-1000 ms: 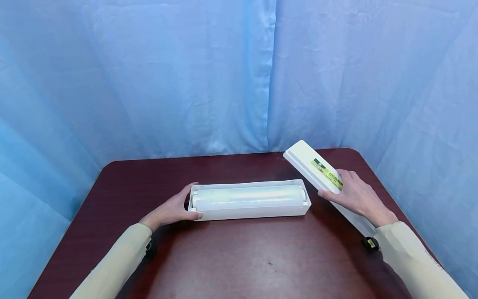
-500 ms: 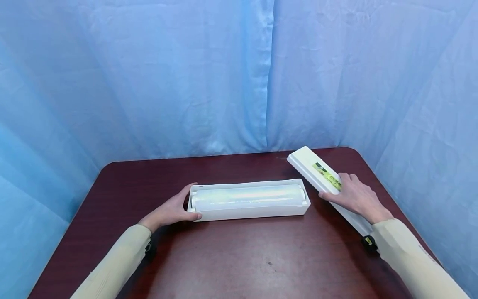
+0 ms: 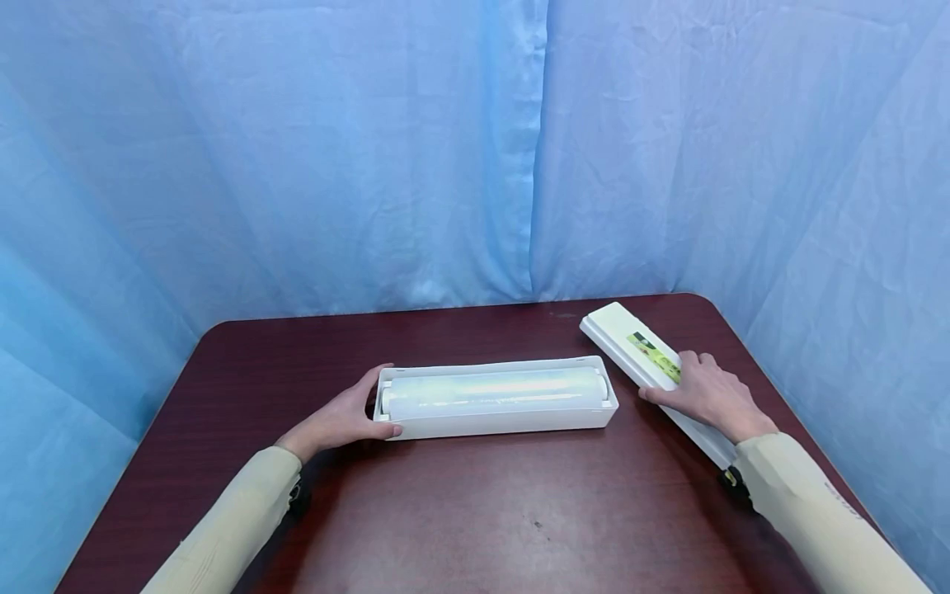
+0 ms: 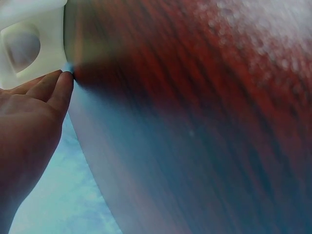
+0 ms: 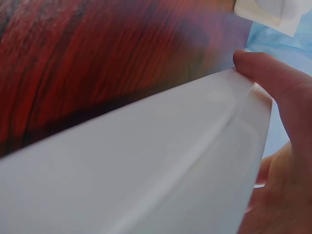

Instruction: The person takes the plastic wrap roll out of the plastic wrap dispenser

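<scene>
- Head view: the left hand grips the left end of a long white box, thumb against the near wall, the other fingers round at the far corner; the left wrist view shows fingertips close together at the box's end
- A roll of clear plastic film lies lengthwise inside the box, with the box's end wall between it and the gripping hand
- The right hand pinches a long white lid across its width, thumb on the edge facing the box, the other fingers over the opposite side, just beside a yellow-green label
- The lid slants to the right of the box, apart from it; whether it rests fully on the tabletop cannot be told
- Compared with a second ago, the lid's far end sits lower and slightly further right; box, roll and left hand are unmoved
- Below is a glossy, dark red-brown wood-grain tabletop with rounded far corners
- Pale blue curtains hang behind and at both sides
</scene>
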### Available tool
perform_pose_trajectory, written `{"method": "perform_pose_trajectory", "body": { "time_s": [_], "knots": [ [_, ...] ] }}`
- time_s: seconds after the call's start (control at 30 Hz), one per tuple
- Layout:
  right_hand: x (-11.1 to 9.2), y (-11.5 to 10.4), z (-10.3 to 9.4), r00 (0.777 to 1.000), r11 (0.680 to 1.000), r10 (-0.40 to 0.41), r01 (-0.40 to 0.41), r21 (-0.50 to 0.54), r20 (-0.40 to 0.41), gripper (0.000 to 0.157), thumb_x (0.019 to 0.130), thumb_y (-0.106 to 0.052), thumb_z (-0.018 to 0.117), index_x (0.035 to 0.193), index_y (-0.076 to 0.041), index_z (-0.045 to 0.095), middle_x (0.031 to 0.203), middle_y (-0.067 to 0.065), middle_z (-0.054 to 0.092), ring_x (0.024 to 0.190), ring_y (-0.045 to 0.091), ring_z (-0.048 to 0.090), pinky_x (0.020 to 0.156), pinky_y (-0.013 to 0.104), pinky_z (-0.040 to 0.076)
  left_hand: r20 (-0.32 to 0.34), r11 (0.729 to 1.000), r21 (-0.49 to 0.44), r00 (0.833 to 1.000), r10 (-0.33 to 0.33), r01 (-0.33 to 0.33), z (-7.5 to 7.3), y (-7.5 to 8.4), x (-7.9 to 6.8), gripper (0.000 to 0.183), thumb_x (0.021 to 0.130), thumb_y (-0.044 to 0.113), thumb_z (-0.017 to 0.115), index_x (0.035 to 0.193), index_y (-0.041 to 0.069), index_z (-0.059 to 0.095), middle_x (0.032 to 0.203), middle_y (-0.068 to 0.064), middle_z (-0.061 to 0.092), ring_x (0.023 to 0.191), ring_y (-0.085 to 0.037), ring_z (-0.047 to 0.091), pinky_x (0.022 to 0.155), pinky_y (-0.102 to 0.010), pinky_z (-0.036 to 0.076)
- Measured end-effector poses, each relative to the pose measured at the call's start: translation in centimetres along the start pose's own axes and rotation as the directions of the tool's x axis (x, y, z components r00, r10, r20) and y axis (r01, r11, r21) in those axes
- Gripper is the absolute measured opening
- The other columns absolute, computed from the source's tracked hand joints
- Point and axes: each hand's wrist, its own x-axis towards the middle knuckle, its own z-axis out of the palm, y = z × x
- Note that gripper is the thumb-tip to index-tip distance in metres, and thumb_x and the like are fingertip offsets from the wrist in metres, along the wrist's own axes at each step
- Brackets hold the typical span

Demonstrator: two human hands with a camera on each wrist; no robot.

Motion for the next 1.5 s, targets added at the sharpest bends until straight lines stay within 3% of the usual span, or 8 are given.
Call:
{"method": "perform_pose_trajectory", "body": {
  "time_s": [0.53, 0.9, 1.1, 1.2, 1.3, 1.5],
  "knots": [
    [0.1, 0.9, 0.4, 0.998, 1.0, 0.022, -0.022, 0.001, 0.06, 0.109, 0.079, -0.074, 0.074, 0.129, 0.017, 0.042, 0.107, 0.03, 0.051, 0.081, 0.038, 0.055, 0.065, 0.052, 0.046, 0.007, 0.999, -0.027, 0.999, 0.038, -0.038, 0.0, 0.2, 0.2, 0.1, 0.086, 0.041, 0.084, 0.161, 0.012, 0.024, 0.148, -0.011, 0.047, 0.125, -0.029, 0.051, 0.099, -0.048, 0.047],
    [0.2, 0.7, 1.0, 1.0, 1.0, -0.001, 0.001, -0.009, 0.03, 0.109, 0.077, -0.071, 0.077, 0.131, 0.017, 0.041, 0.105, 0.03, 0.052, 0.078, 0.037, 0.055, 0.06, 0.049, 0.045, 0.001, 1.0, -0.005, 1.0, 0.011, -0.011, -0.1, 0.3, 0.1, 0.105, 0.085, 0.043, 0.084, 0.163, 0.011, 0.022, 0.15, -0.013, 0.046, 0.126, -0.03, 0.051, 0.1, -0.05, 0.046],
    [-0.2, 0.4, 1.0, 1.0, 1.0, -0.008, 0.008, -0.011, 0.028, 0.122, 0.076, -0.076, 0.075, 0.145, 0.015, 0.031, 0.119, 0.037, 0.051, 0.091, 0.044, 0.055, 0.066, 0.057, 0.046, -0.008, 1.0, -0.006, 1.0, 0.002, -0.002, 0.0, 0.2, 0.0, 0.105, 0.085, 0.043, 0.084, 0.163, 0.011, 0.021, 0.15, -0.013, 0.046, 0.124, -0.03, 0.052, 0.1, -0.05, 0.046],
    [-0.9, 0.2, 0.6, 1.0, 1.0, -0.025, 0.025, -0.011, -0.004, 0.126, 0.078, -0.075, 0.074, 0.152, 0.015, 0.027, 0.135, 0.041, 0.044, 0.109, 0.054, 0.051, 0.08, 0.068, 0.044, -0.005, 1.0, -0.012, 1.0, 0.001, -0.001, 0.1, 0.1, 0.0, 0.106, 0.085, 0.042, 0.084, 0.164, 0.011, 0.02, 0.151, -0.013, 0.046, 0.125, -0.03, 0.052, 0.099, -0.049, 0.046],
    [-1.6, 0.0, 0.2, 0.995, 0.997, -0.071, 0.072, 0.001, -0.072, 0.119, 0.084, -0.068, 0.074, 0.154, 0.015, 0.027, 0.145, 0.042, 0.039, 0.123, 0.058, 0.043, 0.09, 0.073, 0.038, -0.002, 1.0, -0.023, 1.0, 0.0, 0.0, 0.2, 0.2, 0.0, 0.106, 0.085, 0.041, 0.084, 0.164, 0.012, 0.02, 0.151, -0.013, 0.045, 0.126, -0.03, 0.051, 0.1, -0.05, 0.046],
    [-2.9, -0.9, 0.0, 0.96, 0.982, -0.171, 0.185, 0.043, -0.223, 0.09, 0.094, -0.056, 0.069, 0.151, 0.008, 0.042, 0.142, 0.033, 0.048, 0.122, 0.049, 0.05, 0.091, 0.067, 0.041, -0.006, 1.0, -0.017, 1.0, -0.005, 0.004, 0.2, 0.2, 0.1, 0.106, 0.085, 0.042, 0.084, 0.164, 0.012, 0.02, 0.151, -0.013, 0.045, 0.126, -0.03, 0.051, 0.1, -0.05, 0.046]
  ]
}}
